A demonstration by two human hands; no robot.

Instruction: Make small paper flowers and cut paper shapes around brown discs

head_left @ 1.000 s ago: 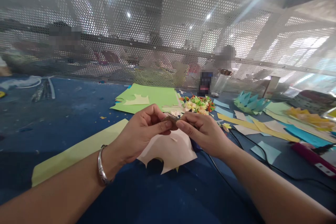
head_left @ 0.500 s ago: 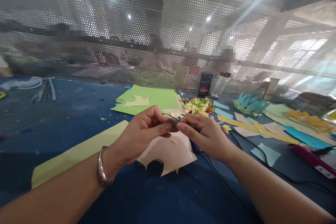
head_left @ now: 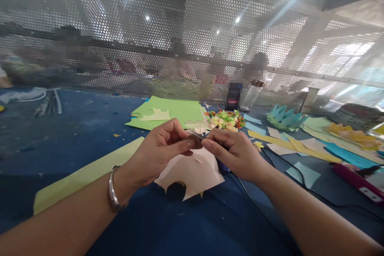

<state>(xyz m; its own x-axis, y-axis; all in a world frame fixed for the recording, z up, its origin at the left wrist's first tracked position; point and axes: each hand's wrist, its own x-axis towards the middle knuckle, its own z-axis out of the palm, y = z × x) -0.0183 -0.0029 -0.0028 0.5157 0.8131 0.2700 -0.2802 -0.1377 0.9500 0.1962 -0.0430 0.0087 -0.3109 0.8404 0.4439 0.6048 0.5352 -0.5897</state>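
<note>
My left hand [head_left: 163, 150], a silver bangle on its wrist, pinches a small shaded piece of paper [head_left: 197, 142] between thumb and fingers. Close against it, my right hand [head_left: 232, 148] is closed on a thin grey metal tool [head_left: 199, 136], its kind mostly hidden by the fingers. The two hands nearly meet. Beneath them lies a pale pink sheet [head_left: 195, 178] with curved cut-outs along its edge and a small pink scrap on top. Just beyond the fingertips is a small pale paper flower [head_left: 199, 130].
Behind the hands are green sheets [head_left: 183, 108] and a pile of paper flowers [head_left: 228, 120]. A yellow-green sheet [head_left: 75, 182] lies left. Paper strips [head_left: 276, 141], black cables [head_left: 327, 204] and a magenta power strip [head_left: 357, 180] are right. A perforated metal screen [head_left: 135, 48] stands behind.
Both hands stay close together with their grips hardly altered. The metal tool and the paper have shifted slightly between the fingers. The whole view has moved a little.
</note>
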